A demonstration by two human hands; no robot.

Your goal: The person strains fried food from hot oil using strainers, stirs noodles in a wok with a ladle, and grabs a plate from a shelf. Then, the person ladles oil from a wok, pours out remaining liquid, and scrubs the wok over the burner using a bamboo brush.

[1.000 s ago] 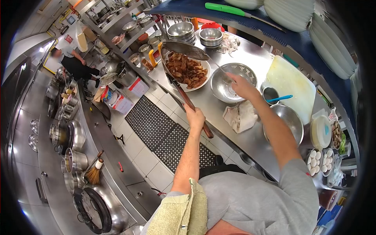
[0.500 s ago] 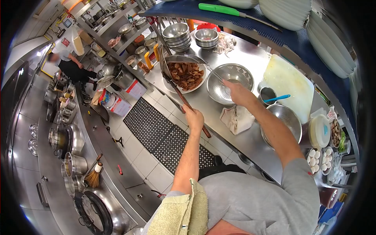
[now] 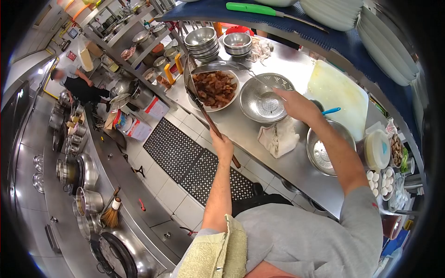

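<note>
My left hand (image 3: 223, 148) is wrapped round the wooden handle of a wire strainer (image 3: 189, 79), which is tipped up on its side at the left rim of a white bowl (image 3: 233, 98). Browned, chunky food pieces (image 3: 215, 88) fill the bowl. My right hand (image 3: 296, 105) grips the thin metal handle of a ladle (image 3: 220, 66); the ladle's head lies over the bowl's far side, against the strainer. Below the right hand and its handle sits a perforated steel colander (image 3: 266, 109). A crumpled white cloth (image 3: 279, 137) lies in front of the colander.
Stacked steel bowls (image 3: 202, 42) stand behind the food. A cutting board (image 3: 338, 97), another steel colander (image 3: 320, 155) and egg trays (image 3: 387, 183) are at right. Overhead, a shelf holds a green-handled knife (image 3: 252, 8) and plates. Another person (image 3: 83, 85) stands far left beside the stove line.
My right hand has moved rightward past the colander, drawing the ladle a little right. The strainer stays tipped at the bowl in my left hand. The whole view has shifted slightly.
</note>
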